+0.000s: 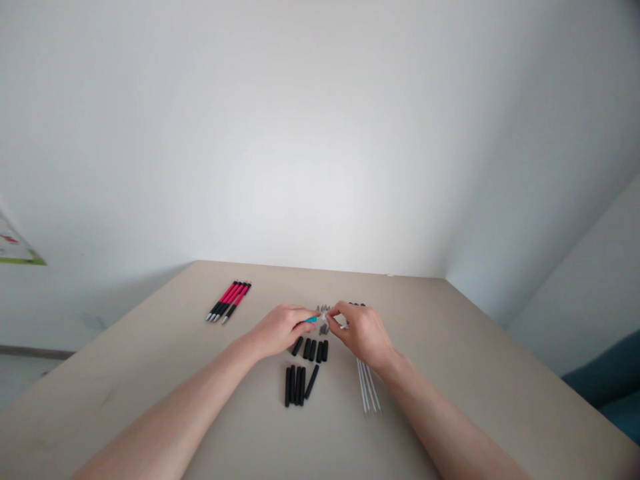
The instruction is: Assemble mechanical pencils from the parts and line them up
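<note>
So basically everything loose here sits straight on the beige table (240, 427), sorted into little groups; the bit that matters is the blue piece (311, 320), which is up in the left hand (287, 327) around the middle of the layout, pinched between thumb and fingers with just a short stretch of it showing; whether there's anything inside it I can't tell, the fingers cover too much. Its long axis runs pretty much sideways, left to right, with the bare end pointing at the right hand (361, 330) and tipped up a touch in the view; the right hand has thumb and forefinger pinched on a small whitish piece (323, 317) just off that end, though it's too blurry to say if the two are touching. Silver-grey tips (324, 329) lie just below and behind the fingertips; closer to the wearer there's a row of short black tubes (313, 350), then a row of longer black tubes (295, 385), mostly pointing away from the body, with the rightmost long one slanted; thin white rods (369, 393) lie lengthwise by the right wrist, pointy ends toward the wearer, partly under the hand; off to the left, well apart, pink-and-black pens (229, 301) lie side by side on a diagonal, silver tips toward the wearer.
</note>
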Available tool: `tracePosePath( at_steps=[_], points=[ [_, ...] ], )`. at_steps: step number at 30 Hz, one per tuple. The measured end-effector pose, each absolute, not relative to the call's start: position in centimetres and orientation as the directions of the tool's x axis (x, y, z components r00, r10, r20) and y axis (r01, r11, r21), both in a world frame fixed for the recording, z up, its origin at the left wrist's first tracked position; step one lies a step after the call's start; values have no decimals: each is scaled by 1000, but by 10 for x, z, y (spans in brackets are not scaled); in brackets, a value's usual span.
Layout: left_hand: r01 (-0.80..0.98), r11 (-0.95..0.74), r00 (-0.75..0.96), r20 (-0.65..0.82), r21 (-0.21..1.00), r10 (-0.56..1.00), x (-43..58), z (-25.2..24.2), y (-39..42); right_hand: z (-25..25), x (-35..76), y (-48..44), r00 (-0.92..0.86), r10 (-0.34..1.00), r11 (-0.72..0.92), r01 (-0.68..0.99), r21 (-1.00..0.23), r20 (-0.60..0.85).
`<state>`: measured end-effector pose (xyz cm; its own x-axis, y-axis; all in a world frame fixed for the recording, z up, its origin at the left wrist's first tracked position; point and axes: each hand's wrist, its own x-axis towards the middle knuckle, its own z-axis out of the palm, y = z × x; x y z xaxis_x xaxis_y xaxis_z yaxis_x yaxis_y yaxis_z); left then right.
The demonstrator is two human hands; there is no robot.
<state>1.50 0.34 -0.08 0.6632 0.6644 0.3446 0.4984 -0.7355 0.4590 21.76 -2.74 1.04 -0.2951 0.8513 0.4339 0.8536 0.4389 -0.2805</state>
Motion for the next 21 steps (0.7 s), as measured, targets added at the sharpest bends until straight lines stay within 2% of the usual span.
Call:
tracePosePath(
  at_steps=[8,21],
  points=[
    [440,-762,681,376,475,628,16,0,2,9,219,-28,-427,754,626,699,-346,499],
    [429,-771,707,356,471,611,16,0,0,9,215,-31,-423,755,640,645,-419,502]
  ],
)
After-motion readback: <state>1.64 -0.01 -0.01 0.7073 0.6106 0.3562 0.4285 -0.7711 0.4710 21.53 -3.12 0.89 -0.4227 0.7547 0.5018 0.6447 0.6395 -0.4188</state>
